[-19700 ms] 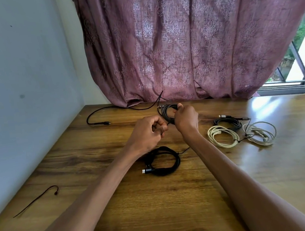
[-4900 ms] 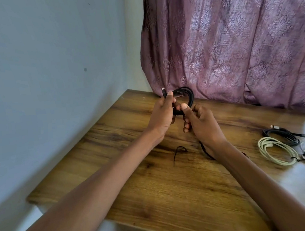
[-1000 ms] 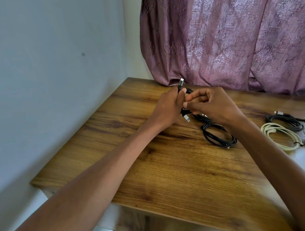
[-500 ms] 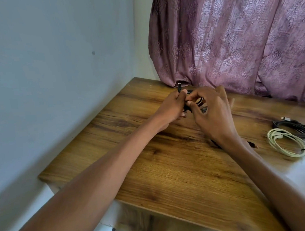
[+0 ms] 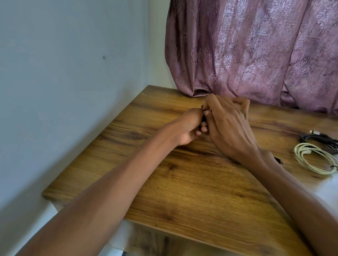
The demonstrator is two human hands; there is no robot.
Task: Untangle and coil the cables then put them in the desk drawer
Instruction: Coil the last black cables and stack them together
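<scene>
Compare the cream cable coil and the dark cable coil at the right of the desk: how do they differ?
The cream cable coil is pale and lies nearer the person; the dark cable coil is black-grey and lies behind it, toward the curtain. The dark cable coil has two plug ends sticking out clear of its loops; the cream cable coil's ends stay within its outline. The cream cable coil's loop looks wider. Both lie flat on the desk, wound and untouched by either hand.
</scene>
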